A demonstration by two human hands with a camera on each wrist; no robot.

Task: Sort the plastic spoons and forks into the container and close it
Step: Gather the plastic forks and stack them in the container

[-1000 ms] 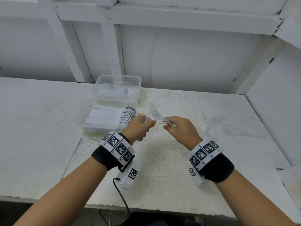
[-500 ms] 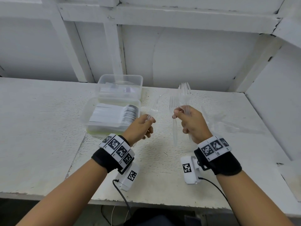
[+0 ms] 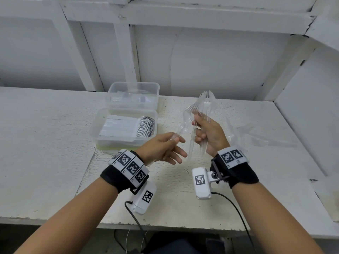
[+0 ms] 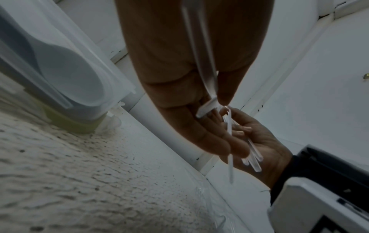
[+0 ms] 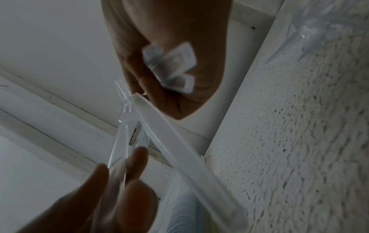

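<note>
Setting: white-painted wall with wooden battens behind a rough white table (image 3: 45, 162).
Container: clear rectangular plastic container (image 3: 126, 129) on the table at 10 o'clock from the hands, open, with a row of white plastic spoons (image 3: 128, 130) stacked on edge inside; its clear lid (image 3: 134, 94) lies just behind it at 12 o'clock.
Right grip: the right hand (image 3: 209, 133) is curled round a bunch of clear plastic forks (image 3: 201, 105), tines up toward 12 o'clock, handles hanging below the fist.
Left grip: the left hand (image 3: 163, 148) pinches the handle of one clear plastic fork (image 3: 180, 128) between thumb and forefinger, its other fingers loosely spread; this fork slants up toward 1 o'clock, its tines close beside the bunch.
Loose cutlery: crumpled clear plastic wrap (image 3: 256, 132) with more clear cutlery lies on the table at 3 o'clock from the right hand.
Gap: both hands are held above the table, near each other.
</note>
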